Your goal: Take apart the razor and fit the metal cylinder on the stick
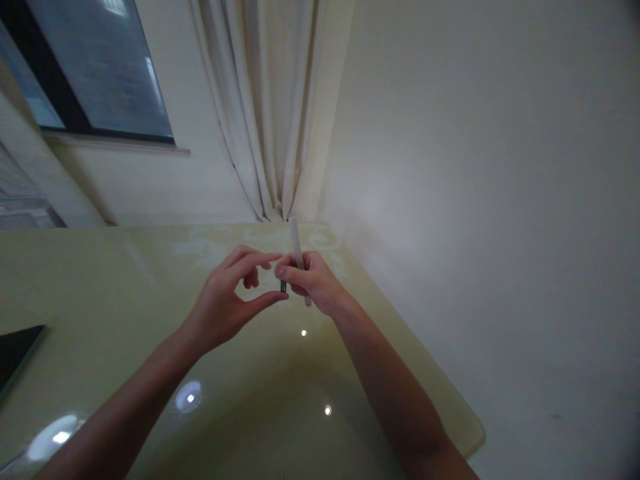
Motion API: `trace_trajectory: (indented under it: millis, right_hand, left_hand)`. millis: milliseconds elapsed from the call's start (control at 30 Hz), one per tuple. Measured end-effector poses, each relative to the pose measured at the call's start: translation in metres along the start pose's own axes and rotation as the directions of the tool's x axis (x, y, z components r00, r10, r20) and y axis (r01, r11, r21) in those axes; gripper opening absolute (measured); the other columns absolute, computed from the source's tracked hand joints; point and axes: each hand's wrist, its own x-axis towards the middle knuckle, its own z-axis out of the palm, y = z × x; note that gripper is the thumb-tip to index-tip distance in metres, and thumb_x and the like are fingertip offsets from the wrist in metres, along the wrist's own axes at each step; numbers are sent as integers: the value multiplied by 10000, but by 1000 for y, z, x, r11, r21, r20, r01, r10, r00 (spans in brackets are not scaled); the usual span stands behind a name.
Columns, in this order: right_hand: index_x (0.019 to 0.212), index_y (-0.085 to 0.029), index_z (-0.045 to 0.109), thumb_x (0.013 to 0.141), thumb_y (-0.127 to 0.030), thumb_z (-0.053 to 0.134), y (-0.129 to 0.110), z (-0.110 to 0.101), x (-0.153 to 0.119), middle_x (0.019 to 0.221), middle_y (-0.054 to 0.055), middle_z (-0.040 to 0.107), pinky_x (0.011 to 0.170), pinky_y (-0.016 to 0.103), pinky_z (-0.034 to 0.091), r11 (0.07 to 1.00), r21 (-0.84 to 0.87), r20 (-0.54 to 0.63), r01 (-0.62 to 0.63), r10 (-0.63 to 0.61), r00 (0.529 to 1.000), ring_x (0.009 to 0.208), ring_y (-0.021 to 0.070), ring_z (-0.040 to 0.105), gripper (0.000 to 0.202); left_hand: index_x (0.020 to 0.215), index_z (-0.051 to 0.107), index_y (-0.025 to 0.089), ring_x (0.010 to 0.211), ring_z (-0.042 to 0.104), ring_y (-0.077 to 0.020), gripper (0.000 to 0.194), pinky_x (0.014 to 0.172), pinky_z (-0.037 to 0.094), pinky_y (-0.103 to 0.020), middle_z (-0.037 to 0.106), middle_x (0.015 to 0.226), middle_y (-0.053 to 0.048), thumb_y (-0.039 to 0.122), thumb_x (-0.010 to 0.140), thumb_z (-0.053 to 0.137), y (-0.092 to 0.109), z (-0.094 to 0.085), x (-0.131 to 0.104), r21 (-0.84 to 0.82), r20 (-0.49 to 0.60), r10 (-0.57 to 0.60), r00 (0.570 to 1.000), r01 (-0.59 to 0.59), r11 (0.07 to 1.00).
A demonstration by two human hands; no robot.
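Note:
My right hand (316,279) is closed round a slim white pen-shaped stick (295,239), which stands nearly upright with its lower end showing below the fingers. A small dark piece (283,286) pokes out under my right thumb and fingertips; its kind is too small to make out. My left hand (235,287) is beside it on the left, thumb and index finger stretched out and apart. The left thumb tip touches or almost touches the bottom of the dark piece, while the index fingertip reaches to my right fingers. Both hands are above the table.
The glossy pale green table (240,400) reflects several lights. A dark flat object (17,350) lies at its left edge. A plain wall (475,200) borders the table on the right. Behind it hang a cream curtain (265,100) and a window (105,67).

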Motion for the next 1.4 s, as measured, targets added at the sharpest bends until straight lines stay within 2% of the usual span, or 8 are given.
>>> trace_trajectory:
  millis: [167, 333, 533, 733, 867, 1067, 1267, 1400]
  right_hand:
    - [777, -178, 690, 759, -434, 808, -2, 1, -2, 622, -52, 510, 466, 235, 244, 996, -86, 9, 11, -10, 1000, 531, 87, 366, 282]
    - [784, -182, 688, 789, -461, 800, -4, 0, -3, 593, -66, 456, 470, 252, 190, 997, -72, 61, 10, -6, 998, 509, 81, 296, 301]
    - [747, -186, 654, 799, -529, 811, -6, 3, -4, 585, -66, 420, 491, 258, 205, 993, -97, 33, 59, -56, 998, 527, 87, 311, 381]
    - [1026, -222, 662, 997, -617, 578, -6, -12, -1, 752, -37, 506, 492, 236, 265, 973, -197, -37, 123, -132, 991, 549, 95, 369, 405]
    - [919, -198, 699, 1041, -632, 495, -8, -19, -4, 612, -51, 389, 529, 254, 279, 924, -350, -65, 152, -186, 980, 553, 121, 374, 495]
    - [686, -192, 589, 1089, -599, 390, -9, -3, -8, 621, -18, 460, 611, 285, 279, 844, -504, 45, 183, -186, 981, 613, 131, 425, 606]
    - [700, -210, 484, 1091, -562, 403, -6, -4, -4, 672, -6, 462, 623, 297, 260, 803, -561, 11, 203, -238, 971, 651, 150, 413, 533]
    - [696, -215, 461, 1088, -581, 397, -6, -7, -4, 650, -19, 425, 617, 290, 271, 850, -492, 49, 187, -188, 981, 641, 144, 398, 539]
  left_hand:
    - [1232, 733, 273, 703, 546, -123, 357, 679, 549, -291, 621, 1015, -35, 369, 896, 808, 0, 2, 0, 12, 44, 11, 999, -12, 1000]
    - [1248, 722, 281, 698, 540, -119, 320, 678, 522, -277, 568, 926, -2, 311, 932, 771, -3, -1, -1, 26, -42, 7, 999, -6, 1000]
    - [1239, 717, 268, 676, 526, -110, 325, 656, 504, -264, 580, 932, 2, 307, 922, 780, -5, -2, 0, 23, -48, -10, 999, 11, 1000]
    - [1225, 721, 252, 653, 536, -102, 325, 625, 509, -252, 607, 960, -8, 307, 909, 778, -13, -3, 2, -11, -101, -141, 985, 141, 990]
    - [1212, 722, 248, 630, 547, -94, 319, 582, 500, -244, 625, 987, -16, 314, 903, 766, -22, -2, 2, -52, -123, -220, 968, 215, 975]
    - [1195, 725, 244, 627, 551, -95, 316, 562, 491, -240, 622, 970, -14, 315, 890, 765, -21, 1, 3, -70, -130, -241, 962, 234, 970]
    - [1184, 727, 239, 648, 545, -98, 303, 579, 496, -236, 608, 953, -8, 284, 886, 764, -19, 1, 3, -76, -126, -230, 965, 222, 972]
    - [1185, 724, 241, 645, 540, -98, 298, 570, 492, -230, 610, 953, -9, 295, 893, 754, -19, 1, 4, -79, -125, -227, 966, 218, 973]
